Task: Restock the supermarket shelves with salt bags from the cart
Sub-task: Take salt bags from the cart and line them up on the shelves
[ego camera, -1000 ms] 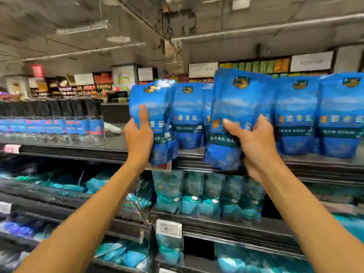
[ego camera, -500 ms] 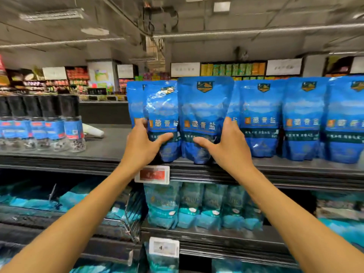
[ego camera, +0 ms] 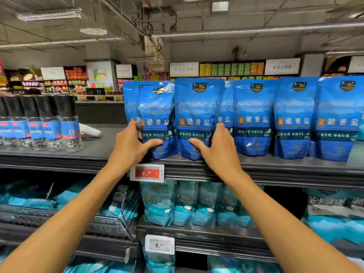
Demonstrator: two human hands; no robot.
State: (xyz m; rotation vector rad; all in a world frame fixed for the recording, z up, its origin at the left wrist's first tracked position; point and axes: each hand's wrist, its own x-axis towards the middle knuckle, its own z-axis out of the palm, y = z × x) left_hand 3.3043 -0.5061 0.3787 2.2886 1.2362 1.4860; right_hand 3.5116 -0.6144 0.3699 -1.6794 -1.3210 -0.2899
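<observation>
Now two blue salt bags (ego camera: 199,117) are being gripped upright on the top shelf (ego camera: 275,164), left hand (ego camera: 131,146) and right hand (ego camera: 218,148) each clamped on one, evidently to square the row.

Grey ceiling (ego camera: 246,42) showing exposed pipes (ego camera: 256,29) and cables; fluorescent fixture (ego camera: 49,15) hanging at upper left. Square pillar (ego camera: 102,72) standing mid-background. Far wall shelving (ego camera: 231,68) displaying yellow and green packs under white signs (ego camera: 282,66). Dark counter (ego camera: 100,113) sitting behind.
</observation>
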